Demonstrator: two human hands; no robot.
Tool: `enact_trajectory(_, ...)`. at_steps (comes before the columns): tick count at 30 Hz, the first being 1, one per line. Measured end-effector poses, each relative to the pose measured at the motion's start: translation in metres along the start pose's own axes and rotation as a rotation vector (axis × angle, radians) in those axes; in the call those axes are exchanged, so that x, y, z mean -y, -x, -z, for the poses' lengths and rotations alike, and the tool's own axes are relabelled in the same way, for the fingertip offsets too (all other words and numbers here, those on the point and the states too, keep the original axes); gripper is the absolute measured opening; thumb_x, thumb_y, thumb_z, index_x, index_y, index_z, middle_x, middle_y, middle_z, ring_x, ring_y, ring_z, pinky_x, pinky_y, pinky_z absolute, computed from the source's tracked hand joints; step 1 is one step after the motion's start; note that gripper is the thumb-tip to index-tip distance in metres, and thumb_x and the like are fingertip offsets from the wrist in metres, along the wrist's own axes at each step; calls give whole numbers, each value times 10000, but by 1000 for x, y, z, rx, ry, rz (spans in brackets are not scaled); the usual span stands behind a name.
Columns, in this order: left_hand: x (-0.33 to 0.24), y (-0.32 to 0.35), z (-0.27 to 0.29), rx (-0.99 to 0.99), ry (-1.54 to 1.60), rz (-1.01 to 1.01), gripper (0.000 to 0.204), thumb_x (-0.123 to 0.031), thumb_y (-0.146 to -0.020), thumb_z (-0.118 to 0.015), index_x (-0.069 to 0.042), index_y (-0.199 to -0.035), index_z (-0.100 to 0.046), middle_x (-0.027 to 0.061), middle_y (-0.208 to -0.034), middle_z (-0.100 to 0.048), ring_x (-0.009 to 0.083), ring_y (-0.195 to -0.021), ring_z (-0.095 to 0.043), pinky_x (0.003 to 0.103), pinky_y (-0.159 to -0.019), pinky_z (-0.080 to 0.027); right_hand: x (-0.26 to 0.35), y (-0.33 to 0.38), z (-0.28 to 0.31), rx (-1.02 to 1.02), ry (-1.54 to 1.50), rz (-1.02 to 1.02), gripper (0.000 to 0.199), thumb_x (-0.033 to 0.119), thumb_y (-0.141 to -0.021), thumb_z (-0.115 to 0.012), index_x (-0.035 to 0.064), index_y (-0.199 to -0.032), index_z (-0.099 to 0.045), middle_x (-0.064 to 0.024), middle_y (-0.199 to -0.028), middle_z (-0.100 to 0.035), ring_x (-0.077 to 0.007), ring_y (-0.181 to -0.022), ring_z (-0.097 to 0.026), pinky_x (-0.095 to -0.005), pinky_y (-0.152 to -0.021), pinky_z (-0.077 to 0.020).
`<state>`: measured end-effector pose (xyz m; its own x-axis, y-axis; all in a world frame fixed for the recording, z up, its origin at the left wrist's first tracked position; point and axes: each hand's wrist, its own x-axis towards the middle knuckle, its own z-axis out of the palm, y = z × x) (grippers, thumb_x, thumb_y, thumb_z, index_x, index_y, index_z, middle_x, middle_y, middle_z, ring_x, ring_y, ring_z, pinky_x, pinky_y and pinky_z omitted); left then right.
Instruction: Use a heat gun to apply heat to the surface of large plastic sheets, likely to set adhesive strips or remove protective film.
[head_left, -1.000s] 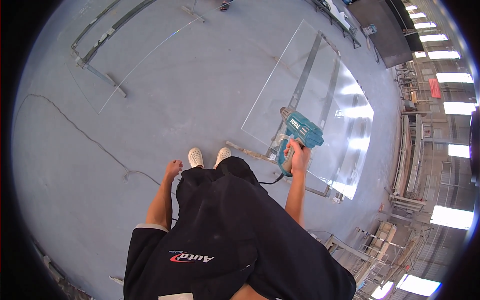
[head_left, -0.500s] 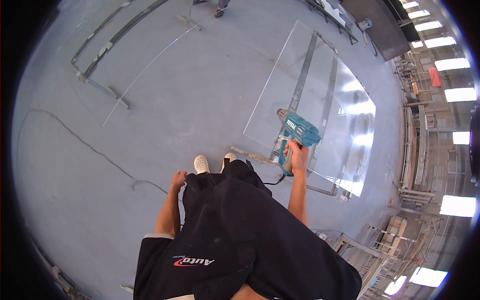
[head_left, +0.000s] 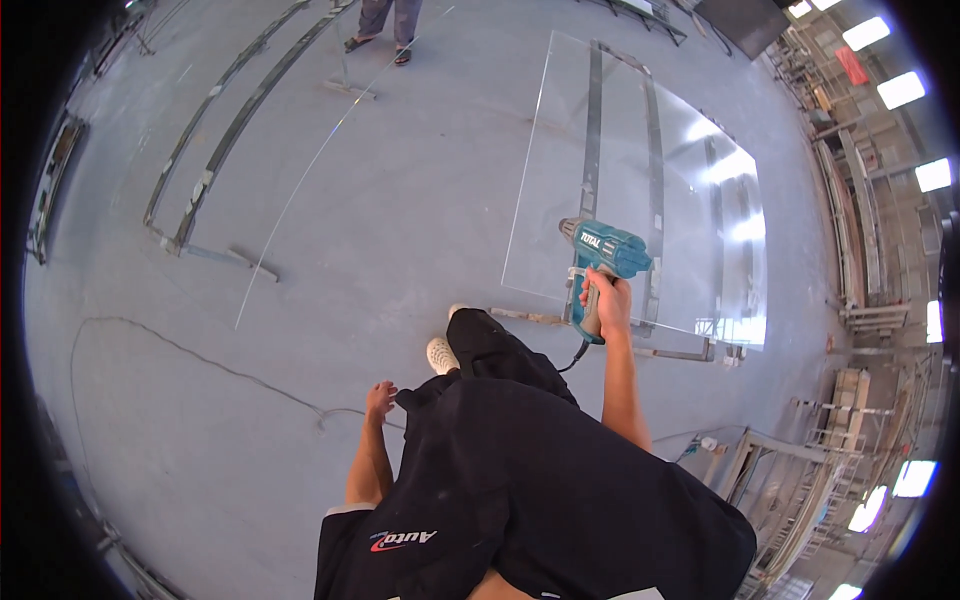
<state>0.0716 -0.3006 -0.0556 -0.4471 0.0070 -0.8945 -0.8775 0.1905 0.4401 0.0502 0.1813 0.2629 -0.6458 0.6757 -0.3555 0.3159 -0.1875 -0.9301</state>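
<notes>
My right hand [head_left: 609, 297] is closed round the handle of a teal heat gun [head_left: 606, 247], its nozzle pointing left. A dark cord hangs from the base of the handle. Behind the heat gun, a large clear glass sheet [head_left: 550, 180] rests on a metal stand [head_left: 592, 130] with long rails. My left hand [head_left: 381, 399] hangs beside my dark trousers, its fingers loosely apart and nothing in them.
At the left, another clear sheet, seen mostly by its bright edge, rests by a railed metal stand [head_left: 236, 118]. A person [head_left: 388, 22] stands beyond it. A cable [head_left: 225, 367] trails over the grey floor [head_left: 400, 200]. Racks [head_left: 850, 240] line the right side.
My view has shifted, and more of the person at the far side shows. One foot has stepped forward. The heat gun stays in my right hand; my left fingers have loosened.
</notes>
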Motion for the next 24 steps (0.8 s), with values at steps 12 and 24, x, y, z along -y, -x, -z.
enact_trajectory(12,-102,-56,14,177,-183,-115,367,-352,-974,-493,-71,-1185,-598,86,-1043,-681,214,-863,-649,319,-630,-471,12,-34,-46,-289,-54,-85,207,213,-878,-683,15,-858,-622,-36,-727,-600,-126,-570,-581,-276,-517,-463)
enact_trajectory(24,-364,-108,63,134,-513,-139,376,-410,-971,-490,-110,-1170,-600,32,-1080,-672,153,-917,-630,303,-722,-465,17,-67,-109,-514,-280,-49,202,214,-888,-686,26,-922,-622,-42,-736,-597,-132,-574,-576,-280,-513,-466)
